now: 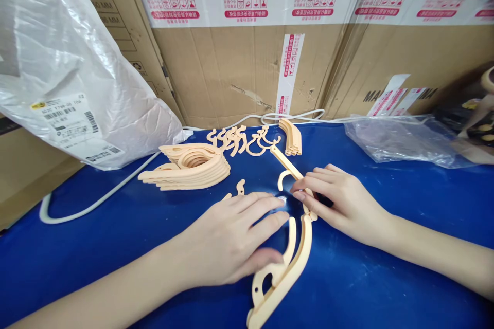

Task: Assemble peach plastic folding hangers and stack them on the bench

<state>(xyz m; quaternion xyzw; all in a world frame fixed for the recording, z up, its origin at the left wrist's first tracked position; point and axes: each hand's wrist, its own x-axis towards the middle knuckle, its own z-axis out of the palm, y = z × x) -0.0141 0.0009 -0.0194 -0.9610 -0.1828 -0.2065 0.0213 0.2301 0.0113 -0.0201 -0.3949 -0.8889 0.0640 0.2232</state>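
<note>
1. The cream hanger [301, 257] lies on the blue table [366, 288], in front of the person, between and under the two hands
2. The right hand [339, 200] has its thumb and pointing finger pinched on the hanger, near the middle where its two long parts meet
3. The left hand [239, 239] is over the near part, with its thumb and fingers apart; I cannot tell if the thumb touches the hanger
4. A small cream piece [241, 187] sits just past the left hand
5. Farther back are a pile of cream arms [200, 179], a row of little hooks [241, 142] and a bunch of short bars [292, 139]
6. A big shiny bag [100, 77] stands at the left, and a clear bag [405, 139] lies at the right
7. Brown boxes [231, 72] stand behind
</note>
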